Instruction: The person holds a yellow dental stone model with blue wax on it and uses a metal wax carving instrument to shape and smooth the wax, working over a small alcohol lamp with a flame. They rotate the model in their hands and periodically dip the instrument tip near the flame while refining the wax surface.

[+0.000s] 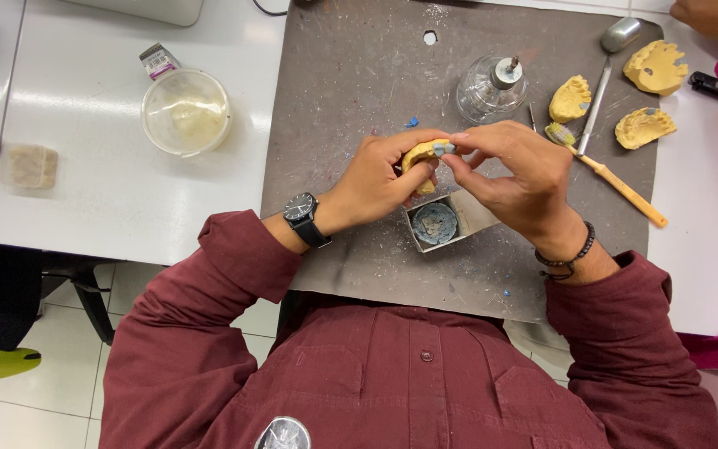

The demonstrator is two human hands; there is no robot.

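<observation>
Yellow plaster cast (420, 155) of a row of teeth, with a small grey-blue lump at its upper right edge, is held above the grey mat (351, 100), just over a small square metal tin (436, 223). Left hand (380, 179): grip clenched around the cast from the left, thumb and fingers wrapped over it. Right hand (513, 175): fingertips pinch the grey-blue lump at the cast's edge, so this grip grasps the cast too. The two hands meet at the cast. The tin sits on the mat directly below the hands and holds a round grey-blue mass; one wall looks folded outward to the right. Black wristwatch (301, 208) on the left wrist, dark bead bracelet (571, 256) on the right wrist; both sleeves dark red. Behind the right hand, a glass burner (490, 90) with a metal wick cap stands on the mat. To its right lie three more yellow casts (571, 98), a metal spoon (607, 71) with a long handle, and a wooden-handled tool (617, 183) whose tip carries a grey-blue smear. The mat is scattered with pale scrapings and a few blue flecks. Left of the mat, on the white counter (85, 216), a clear plastic cup (186, 111) with pale residue and a small tan block (31, 165). At the upper right corner, another person's hand (712, 15) and pink sleeve.
</observation>
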